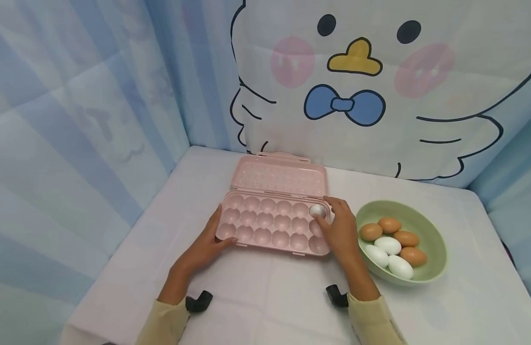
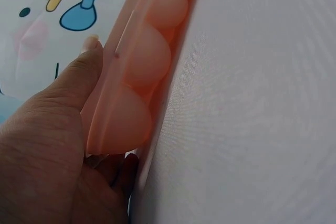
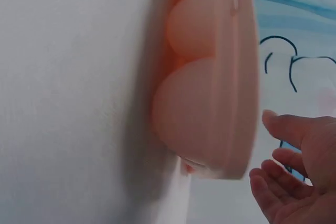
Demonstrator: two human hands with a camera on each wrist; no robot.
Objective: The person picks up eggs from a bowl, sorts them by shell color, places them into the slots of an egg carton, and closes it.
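An open pink egg tray (image 1: 265, 223) lies on the white table with its lid (image 1: 278, 177) folded back. One white egg (image 1: 317, 210) sits in the far right cup. My left hand (image 1: 220, 233) grips the tray's near left corner; in the left wrist view its thumb (image 2: 79, 72) lies on the tray rim (image 2: 142, 61) and the fingers reach under it. My right hand (image 1: 330, 216) rests at the tray's right end beside the egg. In the right wrist view the right hand's fingers (image 3: 294, 182) are relaxed and hold nothing, next to the tray corner (image 3: 210, 108).
A green bowl (image 1: 438, 239) stands right of the tray, holding several brown eggs (image 1: 371, 232) and white eggs (image 1: 387, 245). A cartoon chick curtain (image 1: 356, 96) and blue drapes wall in the back and left. White tablecloth (image 1: 270, 297) spreads in front.
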